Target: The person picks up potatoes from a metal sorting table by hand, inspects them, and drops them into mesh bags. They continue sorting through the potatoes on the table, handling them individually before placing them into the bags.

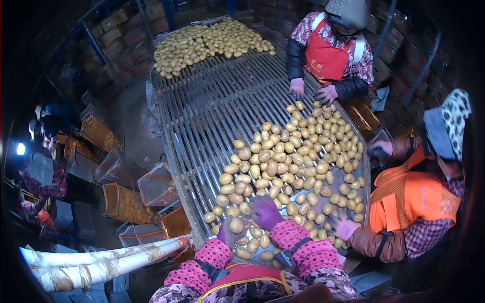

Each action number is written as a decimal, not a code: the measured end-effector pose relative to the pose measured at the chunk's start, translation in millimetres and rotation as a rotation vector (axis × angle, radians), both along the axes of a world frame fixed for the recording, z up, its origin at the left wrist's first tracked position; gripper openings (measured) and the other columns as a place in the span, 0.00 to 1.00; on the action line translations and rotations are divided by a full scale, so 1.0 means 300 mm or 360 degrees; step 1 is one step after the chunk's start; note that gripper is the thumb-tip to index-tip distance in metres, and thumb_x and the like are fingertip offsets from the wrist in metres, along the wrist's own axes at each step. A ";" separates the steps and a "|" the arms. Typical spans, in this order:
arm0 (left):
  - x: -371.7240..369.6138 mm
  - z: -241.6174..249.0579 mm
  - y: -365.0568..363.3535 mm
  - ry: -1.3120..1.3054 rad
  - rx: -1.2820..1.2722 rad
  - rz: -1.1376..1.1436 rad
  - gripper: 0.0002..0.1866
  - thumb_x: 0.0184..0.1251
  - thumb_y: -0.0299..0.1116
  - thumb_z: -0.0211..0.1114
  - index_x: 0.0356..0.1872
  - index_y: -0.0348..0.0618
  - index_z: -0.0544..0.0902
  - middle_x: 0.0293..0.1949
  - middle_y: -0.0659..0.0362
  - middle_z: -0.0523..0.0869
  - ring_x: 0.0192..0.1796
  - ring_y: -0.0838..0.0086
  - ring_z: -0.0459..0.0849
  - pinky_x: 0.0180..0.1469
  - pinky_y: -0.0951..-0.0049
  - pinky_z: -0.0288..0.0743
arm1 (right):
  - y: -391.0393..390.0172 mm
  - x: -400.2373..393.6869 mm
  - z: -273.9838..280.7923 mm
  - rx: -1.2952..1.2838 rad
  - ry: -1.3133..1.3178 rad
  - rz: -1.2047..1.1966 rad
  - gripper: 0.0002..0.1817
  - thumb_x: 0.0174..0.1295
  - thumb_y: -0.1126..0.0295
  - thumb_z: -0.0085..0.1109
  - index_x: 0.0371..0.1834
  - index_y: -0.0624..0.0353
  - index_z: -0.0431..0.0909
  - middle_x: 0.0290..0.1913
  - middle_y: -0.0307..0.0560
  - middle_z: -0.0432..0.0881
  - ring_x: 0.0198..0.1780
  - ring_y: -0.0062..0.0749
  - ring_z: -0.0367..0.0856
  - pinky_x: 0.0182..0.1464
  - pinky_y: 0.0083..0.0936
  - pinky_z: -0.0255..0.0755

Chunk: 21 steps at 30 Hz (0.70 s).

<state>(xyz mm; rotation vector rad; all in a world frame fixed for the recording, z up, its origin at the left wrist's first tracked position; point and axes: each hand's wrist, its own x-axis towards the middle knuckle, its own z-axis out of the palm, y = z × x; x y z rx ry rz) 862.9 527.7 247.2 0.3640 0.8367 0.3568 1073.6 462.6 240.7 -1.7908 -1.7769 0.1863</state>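
Observation:
Many yellow-brown potatoes point(283, 164) lie over the near half of a slatted metal sorting table point(202, 126). My left hand point(230, 236), in a purple glove with a greyish palm, is at the near left edge of the pile. Its fingers curl around one potato point(236, 225). My right hand point(266, 212), also in a purple glove, lies palm down on the potatoes just to the right, fingers stretched out; no potato shows in its grip, though its underside is hidden. Pink dotted sleeves cover both my forearms.
A second potato heap point(202, 45) covers the table's far end. A person in a red apron point(328, 55) and one in an orange vest point(414, 197) reach in from the right. White wrapped poles point(101, 265) lie at lower left, near potato-filled crates point(126, 204). Other people stand far left.

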 end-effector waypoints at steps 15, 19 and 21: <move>0.001 -0.158 0.076 0.0171 0.1760 -0.0905 0.20 0.77 0.38 0.70 0.63 0.38 0.85 0.56 0.53 0.92 0.59 0.64 0.91 0.60 0.62 0.87 | 0.287 0.445 -0.041 -0.0704 -0.0692 -0.0864 0.18 0.69 0.62 0.65 0.60 0.51 0.84 0.50 0.51 0.87 0.56 0.50 0.87 0.56 0.49 0.79; -0.055 -0.148 -0.009 -0.0144 0.0027 -0.0235 0.21 0.88 0.42 0.58 0.66 0.33 0.82 0.59 0.48 0.90 0.60 0.59 0.91 0.62 0.64 0.88 | 0.246 0.436 -0.057 -0.0607 -0.0747 -0.0762 0.23 0.61 0.60 0.72 0.58 0.56 0.83 0.49 0.55 0.89 0.50 0.53 0.90 0.51 0.50 0.82; -0.042 -0.154 -0.012 -0.0083 0.0061 -0.0259 0.18 0.86 0.37 0.62 0.63 0.33 0.84 0.59 0.50 0.90 0.58 0.64 0.91 0.61 0.68 0.87 | 0.232 0.435 -0.043 -0.0656 -0.0679 -0.0708 0.24 0.61 0.59 0.72 0.58 0.57 0.82 0.49 0.56 0.89 0.50 0.54 0.90 0.51 0.50 0.82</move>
